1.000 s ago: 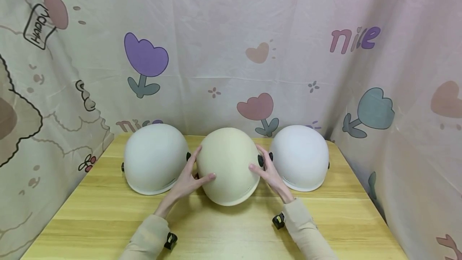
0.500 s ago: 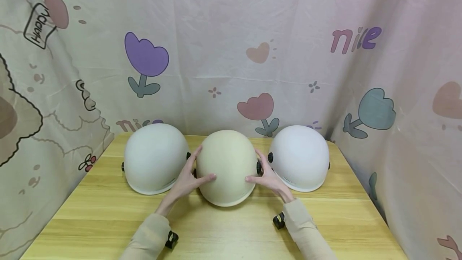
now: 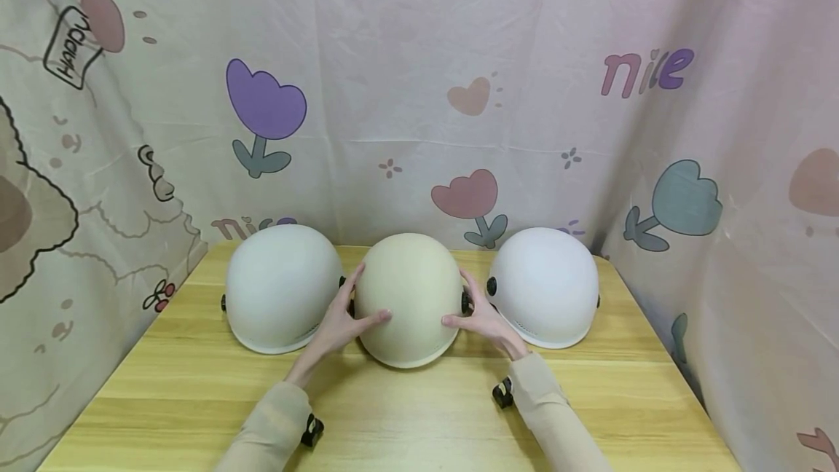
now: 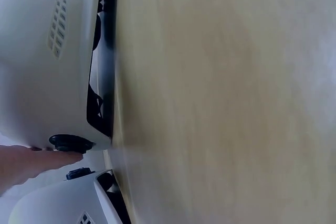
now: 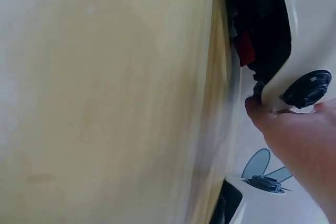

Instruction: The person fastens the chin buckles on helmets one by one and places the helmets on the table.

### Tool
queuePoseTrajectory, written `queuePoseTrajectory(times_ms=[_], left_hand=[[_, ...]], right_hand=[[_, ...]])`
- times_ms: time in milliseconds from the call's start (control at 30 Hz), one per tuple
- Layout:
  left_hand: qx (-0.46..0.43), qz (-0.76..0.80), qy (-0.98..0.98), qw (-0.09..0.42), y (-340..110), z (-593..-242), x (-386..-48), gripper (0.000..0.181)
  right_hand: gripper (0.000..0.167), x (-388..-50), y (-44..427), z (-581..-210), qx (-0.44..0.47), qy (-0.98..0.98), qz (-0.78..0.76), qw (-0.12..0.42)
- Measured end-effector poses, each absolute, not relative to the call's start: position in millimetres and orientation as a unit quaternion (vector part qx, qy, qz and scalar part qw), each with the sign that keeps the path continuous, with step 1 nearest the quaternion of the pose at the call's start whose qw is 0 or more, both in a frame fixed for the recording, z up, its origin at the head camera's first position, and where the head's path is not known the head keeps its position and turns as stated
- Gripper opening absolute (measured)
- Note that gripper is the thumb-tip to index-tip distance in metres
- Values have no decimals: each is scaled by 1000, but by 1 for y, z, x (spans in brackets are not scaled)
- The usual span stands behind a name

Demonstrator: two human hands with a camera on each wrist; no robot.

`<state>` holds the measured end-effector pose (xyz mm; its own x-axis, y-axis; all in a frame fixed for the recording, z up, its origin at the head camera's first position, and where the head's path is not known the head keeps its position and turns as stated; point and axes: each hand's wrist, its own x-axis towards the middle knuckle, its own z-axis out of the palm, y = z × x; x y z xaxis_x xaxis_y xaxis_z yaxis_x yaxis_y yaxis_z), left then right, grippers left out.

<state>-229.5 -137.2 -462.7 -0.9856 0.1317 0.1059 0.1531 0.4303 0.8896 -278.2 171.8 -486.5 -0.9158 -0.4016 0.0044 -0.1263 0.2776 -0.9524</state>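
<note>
A cream helmet [image 3: 409, 290] is between my two hands, in the middle of the row. My left hand [image 3: 337, 323] grips its left side, thumb on the near face of the shell and fingers around the side. On the opposite side my right hand [image 3: 485, 315] holds it the same way. By the right fingers is a round black side knob [image 5: 308, 88]; another black knob [image 4: 71, 142] sits by the left hand. The right wrist view shows the dark inside and a bit of red [image 5: 244, 48]. Whether the rim touches the table cannot be told.
A white helmet [image 3: 282, 282] stands close on the left, another white helmet [image 3: 544, 282] on the right, both dome up. They stand on a wooden table [image 3: 406, 421], with a printed curtain [image 3: 393, 93] behind and at both sides.
The cream helmet has shifted slightly to the left, with both hands still on it. My right hand has moved left with it, away from the right white helmet.
</note>
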Motion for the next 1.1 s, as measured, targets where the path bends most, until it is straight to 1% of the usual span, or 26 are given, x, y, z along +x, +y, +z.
queuePoseTrajectory(times_ms=[367, 500, 833, 1100], left_hand=[[-77, -513, -855, 17, -139, -467, -233, 103], [-73, -511, -856, 21, -139, -467, -236, 103], [-71, -510, -857, 26, -138, -465, -240, 103], [-77, -507, -857, 37, -138, -465, -242, 104]], right_hand=[[115, -283, 168, -487, -155, 810, -552, 122], [112, -285, 166, -485, -155, 802, -562, 126], [112, -292, 165, -487, -192, 790, -568, 127], [109, -296, 165, -489, -202, 782, -574, 134]])
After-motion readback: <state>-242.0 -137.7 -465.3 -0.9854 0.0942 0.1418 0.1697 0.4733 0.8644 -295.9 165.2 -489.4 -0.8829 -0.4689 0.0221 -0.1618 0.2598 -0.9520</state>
